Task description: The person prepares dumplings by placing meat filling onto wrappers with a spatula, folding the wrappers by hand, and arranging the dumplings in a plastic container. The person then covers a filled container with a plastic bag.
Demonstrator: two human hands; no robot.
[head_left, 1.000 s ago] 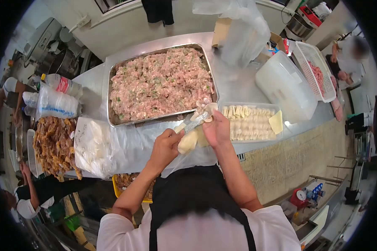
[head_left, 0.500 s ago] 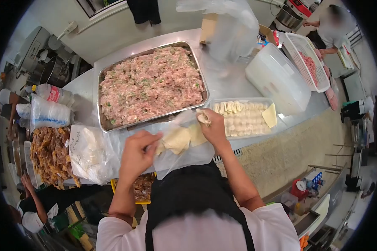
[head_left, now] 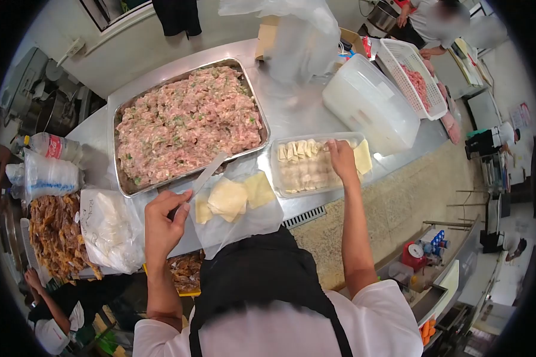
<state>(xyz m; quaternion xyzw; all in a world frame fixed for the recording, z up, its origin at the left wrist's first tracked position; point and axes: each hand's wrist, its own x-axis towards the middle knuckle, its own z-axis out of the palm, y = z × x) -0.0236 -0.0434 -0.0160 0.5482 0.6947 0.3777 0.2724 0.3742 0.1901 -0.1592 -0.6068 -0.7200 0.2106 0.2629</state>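
Note:
My left hand point(head_left: 165, 223) is closed around the lower end of a flat, pale spatula point(head_left: 209, 172), whose blade points up towards the meat tray. To its right, a small stack of dough wrappers point(head_left: 227, 199) lies on a plastic sheet point(head_left: 220, 232), with a yellower wrapper point(head_left: 259, 189) beside it. My right hand point(head_left: 343, 159) reaches into a clear plastic container point(head_left: 274, 172) of folded dumplings point(head_left: 304, 172). Its fingers are pinched on a dumpling at the end of the back row, mostly hidden by them. One wrapper point(head_left: 362, 157) hangs over the container's right end.
A big metal tray point(head_left: 265, 128) of minced meat point(head_left: 187, 122) stands behind the wrappers. At left are a bagged white block point(head_left: 113, 229), browned meat pieces point(head_left: 56, 235) and bottles point(head_left: 53, 146). An upturned plastic tub point(head_left: 369, 104) and white basket point(head_left: 438, 113) stand right. Other people work nearby.
My right hand has moved right from above the wrappers to the container, carrying the folded dumpling. My left hand has drawn slightly left and down, and the spatula now shows clearly. The view has shifted.

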